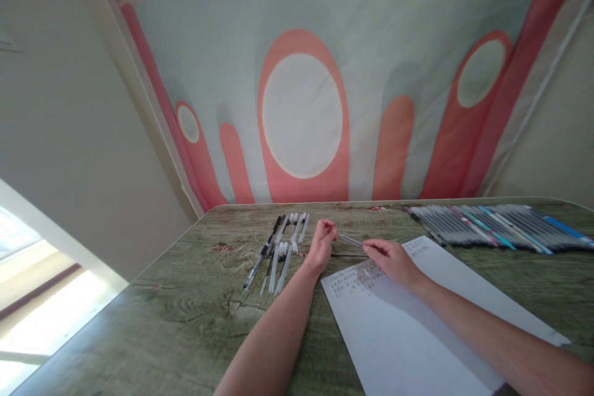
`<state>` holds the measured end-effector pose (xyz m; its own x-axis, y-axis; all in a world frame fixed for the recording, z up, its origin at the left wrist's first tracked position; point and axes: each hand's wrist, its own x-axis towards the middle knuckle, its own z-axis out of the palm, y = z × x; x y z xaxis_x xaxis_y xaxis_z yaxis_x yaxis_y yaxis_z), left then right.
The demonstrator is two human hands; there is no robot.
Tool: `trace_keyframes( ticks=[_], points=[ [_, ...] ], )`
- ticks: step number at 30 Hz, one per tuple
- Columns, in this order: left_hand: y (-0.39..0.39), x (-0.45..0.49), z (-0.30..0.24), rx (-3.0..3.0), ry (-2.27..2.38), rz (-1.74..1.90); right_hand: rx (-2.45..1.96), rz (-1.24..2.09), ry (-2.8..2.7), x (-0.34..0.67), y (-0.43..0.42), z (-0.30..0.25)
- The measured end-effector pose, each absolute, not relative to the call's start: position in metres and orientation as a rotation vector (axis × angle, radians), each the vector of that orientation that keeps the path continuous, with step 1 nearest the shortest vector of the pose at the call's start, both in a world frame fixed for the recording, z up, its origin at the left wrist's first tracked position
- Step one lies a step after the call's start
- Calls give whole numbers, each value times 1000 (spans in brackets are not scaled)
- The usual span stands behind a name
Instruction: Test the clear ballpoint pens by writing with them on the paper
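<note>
My left hand (322, 246) and my right hand (392, 262) meet over the far middle of the table, both pinched on one thin clear pen (351, 240) held between them. The left hand's fingers curl round the pen's left end; the right hand's fingertips grip its right end. Under the right hand lies a white sheet of paper (408, 328) with small scribbles near its far corner. Just left of the left hand lies a small group of loose pens and caps (279, 250), some black, some white.
A long row of several pens (492, 226), mostly grey with some teal, red and blue, lies along the table's far right. The wood-grain table (176, 315) stands against a pink and pale patterned cloth (301, 111). A bright window is at the lower left.
</note>
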<state>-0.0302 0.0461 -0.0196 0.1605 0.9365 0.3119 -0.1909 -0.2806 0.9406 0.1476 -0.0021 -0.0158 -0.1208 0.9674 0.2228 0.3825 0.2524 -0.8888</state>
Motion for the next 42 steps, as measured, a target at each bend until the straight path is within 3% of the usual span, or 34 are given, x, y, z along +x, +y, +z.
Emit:
trace_keyframes(
  ticks=[25, 30, 36, 42],
  points=[
    [43, -26, -19, 1423, 858, 1340, -1236, 898, -1627, 148, -3, -17],
    [50, -46, -4, 1558, 1407, 1365, -1254, 883, -1576, 147, -2, -17],
    [50, -96, 31, 1720, 2047, 819, -1251, 940, -1599, 147, -1, -18],
    [50, -111, 33, 1621, 2216, 695, -1246, 940, -1606, 147, 1, -20]
  ],
)
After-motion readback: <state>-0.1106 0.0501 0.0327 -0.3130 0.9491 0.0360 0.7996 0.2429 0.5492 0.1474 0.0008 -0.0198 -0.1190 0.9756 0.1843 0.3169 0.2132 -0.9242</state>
